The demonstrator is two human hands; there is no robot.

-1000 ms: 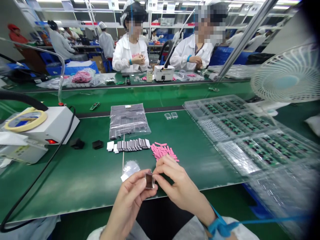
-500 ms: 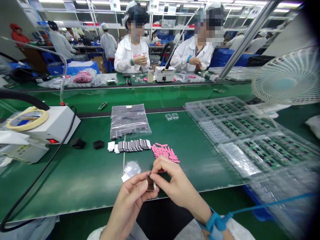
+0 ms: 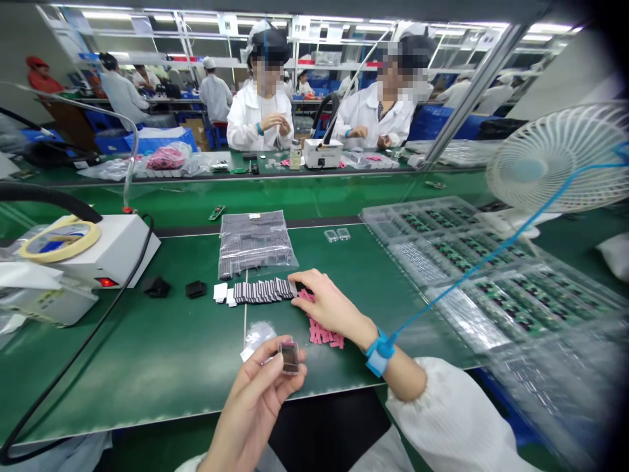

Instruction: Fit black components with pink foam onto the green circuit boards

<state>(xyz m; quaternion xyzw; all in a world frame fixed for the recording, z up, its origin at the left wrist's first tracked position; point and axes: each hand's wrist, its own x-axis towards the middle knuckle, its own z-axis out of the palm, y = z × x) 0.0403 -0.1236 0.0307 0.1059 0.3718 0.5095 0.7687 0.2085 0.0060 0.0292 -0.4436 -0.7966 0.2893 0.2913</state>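
My left hand [image 3: 255,406] holds a small square dark component [image 3: 289,357] upright between thumb and fingers, with a clear, pinkish edge around it. My right hand [image 3: 329,305] lies stretched out over the pink foam strips [image 3: 322,333], its fingertips next to the end of a row of dark strips [image 3: 260,290]. It holds nothing I can see, and part of the pink pile is hidden under it. A blue wrist strap [image 3: 379,353] circles my right wrist. A scrap of clear film [image 3: 258,337] lies just beyond my left hand.
A bag of dark strips [image 3: 255,244] lies on the green mat. A white machine [image 3: 113,252] and black cable stand at left, with trays of circuit boards [image 3: 491,275] and a fan [image 3: 555,157] at right. Co-workers [image 3: 260,118] sit across the bench.
My right hand has let go of the component and moved forward over the pink strips. My left hand keeps the component. The view has tilted slightly.
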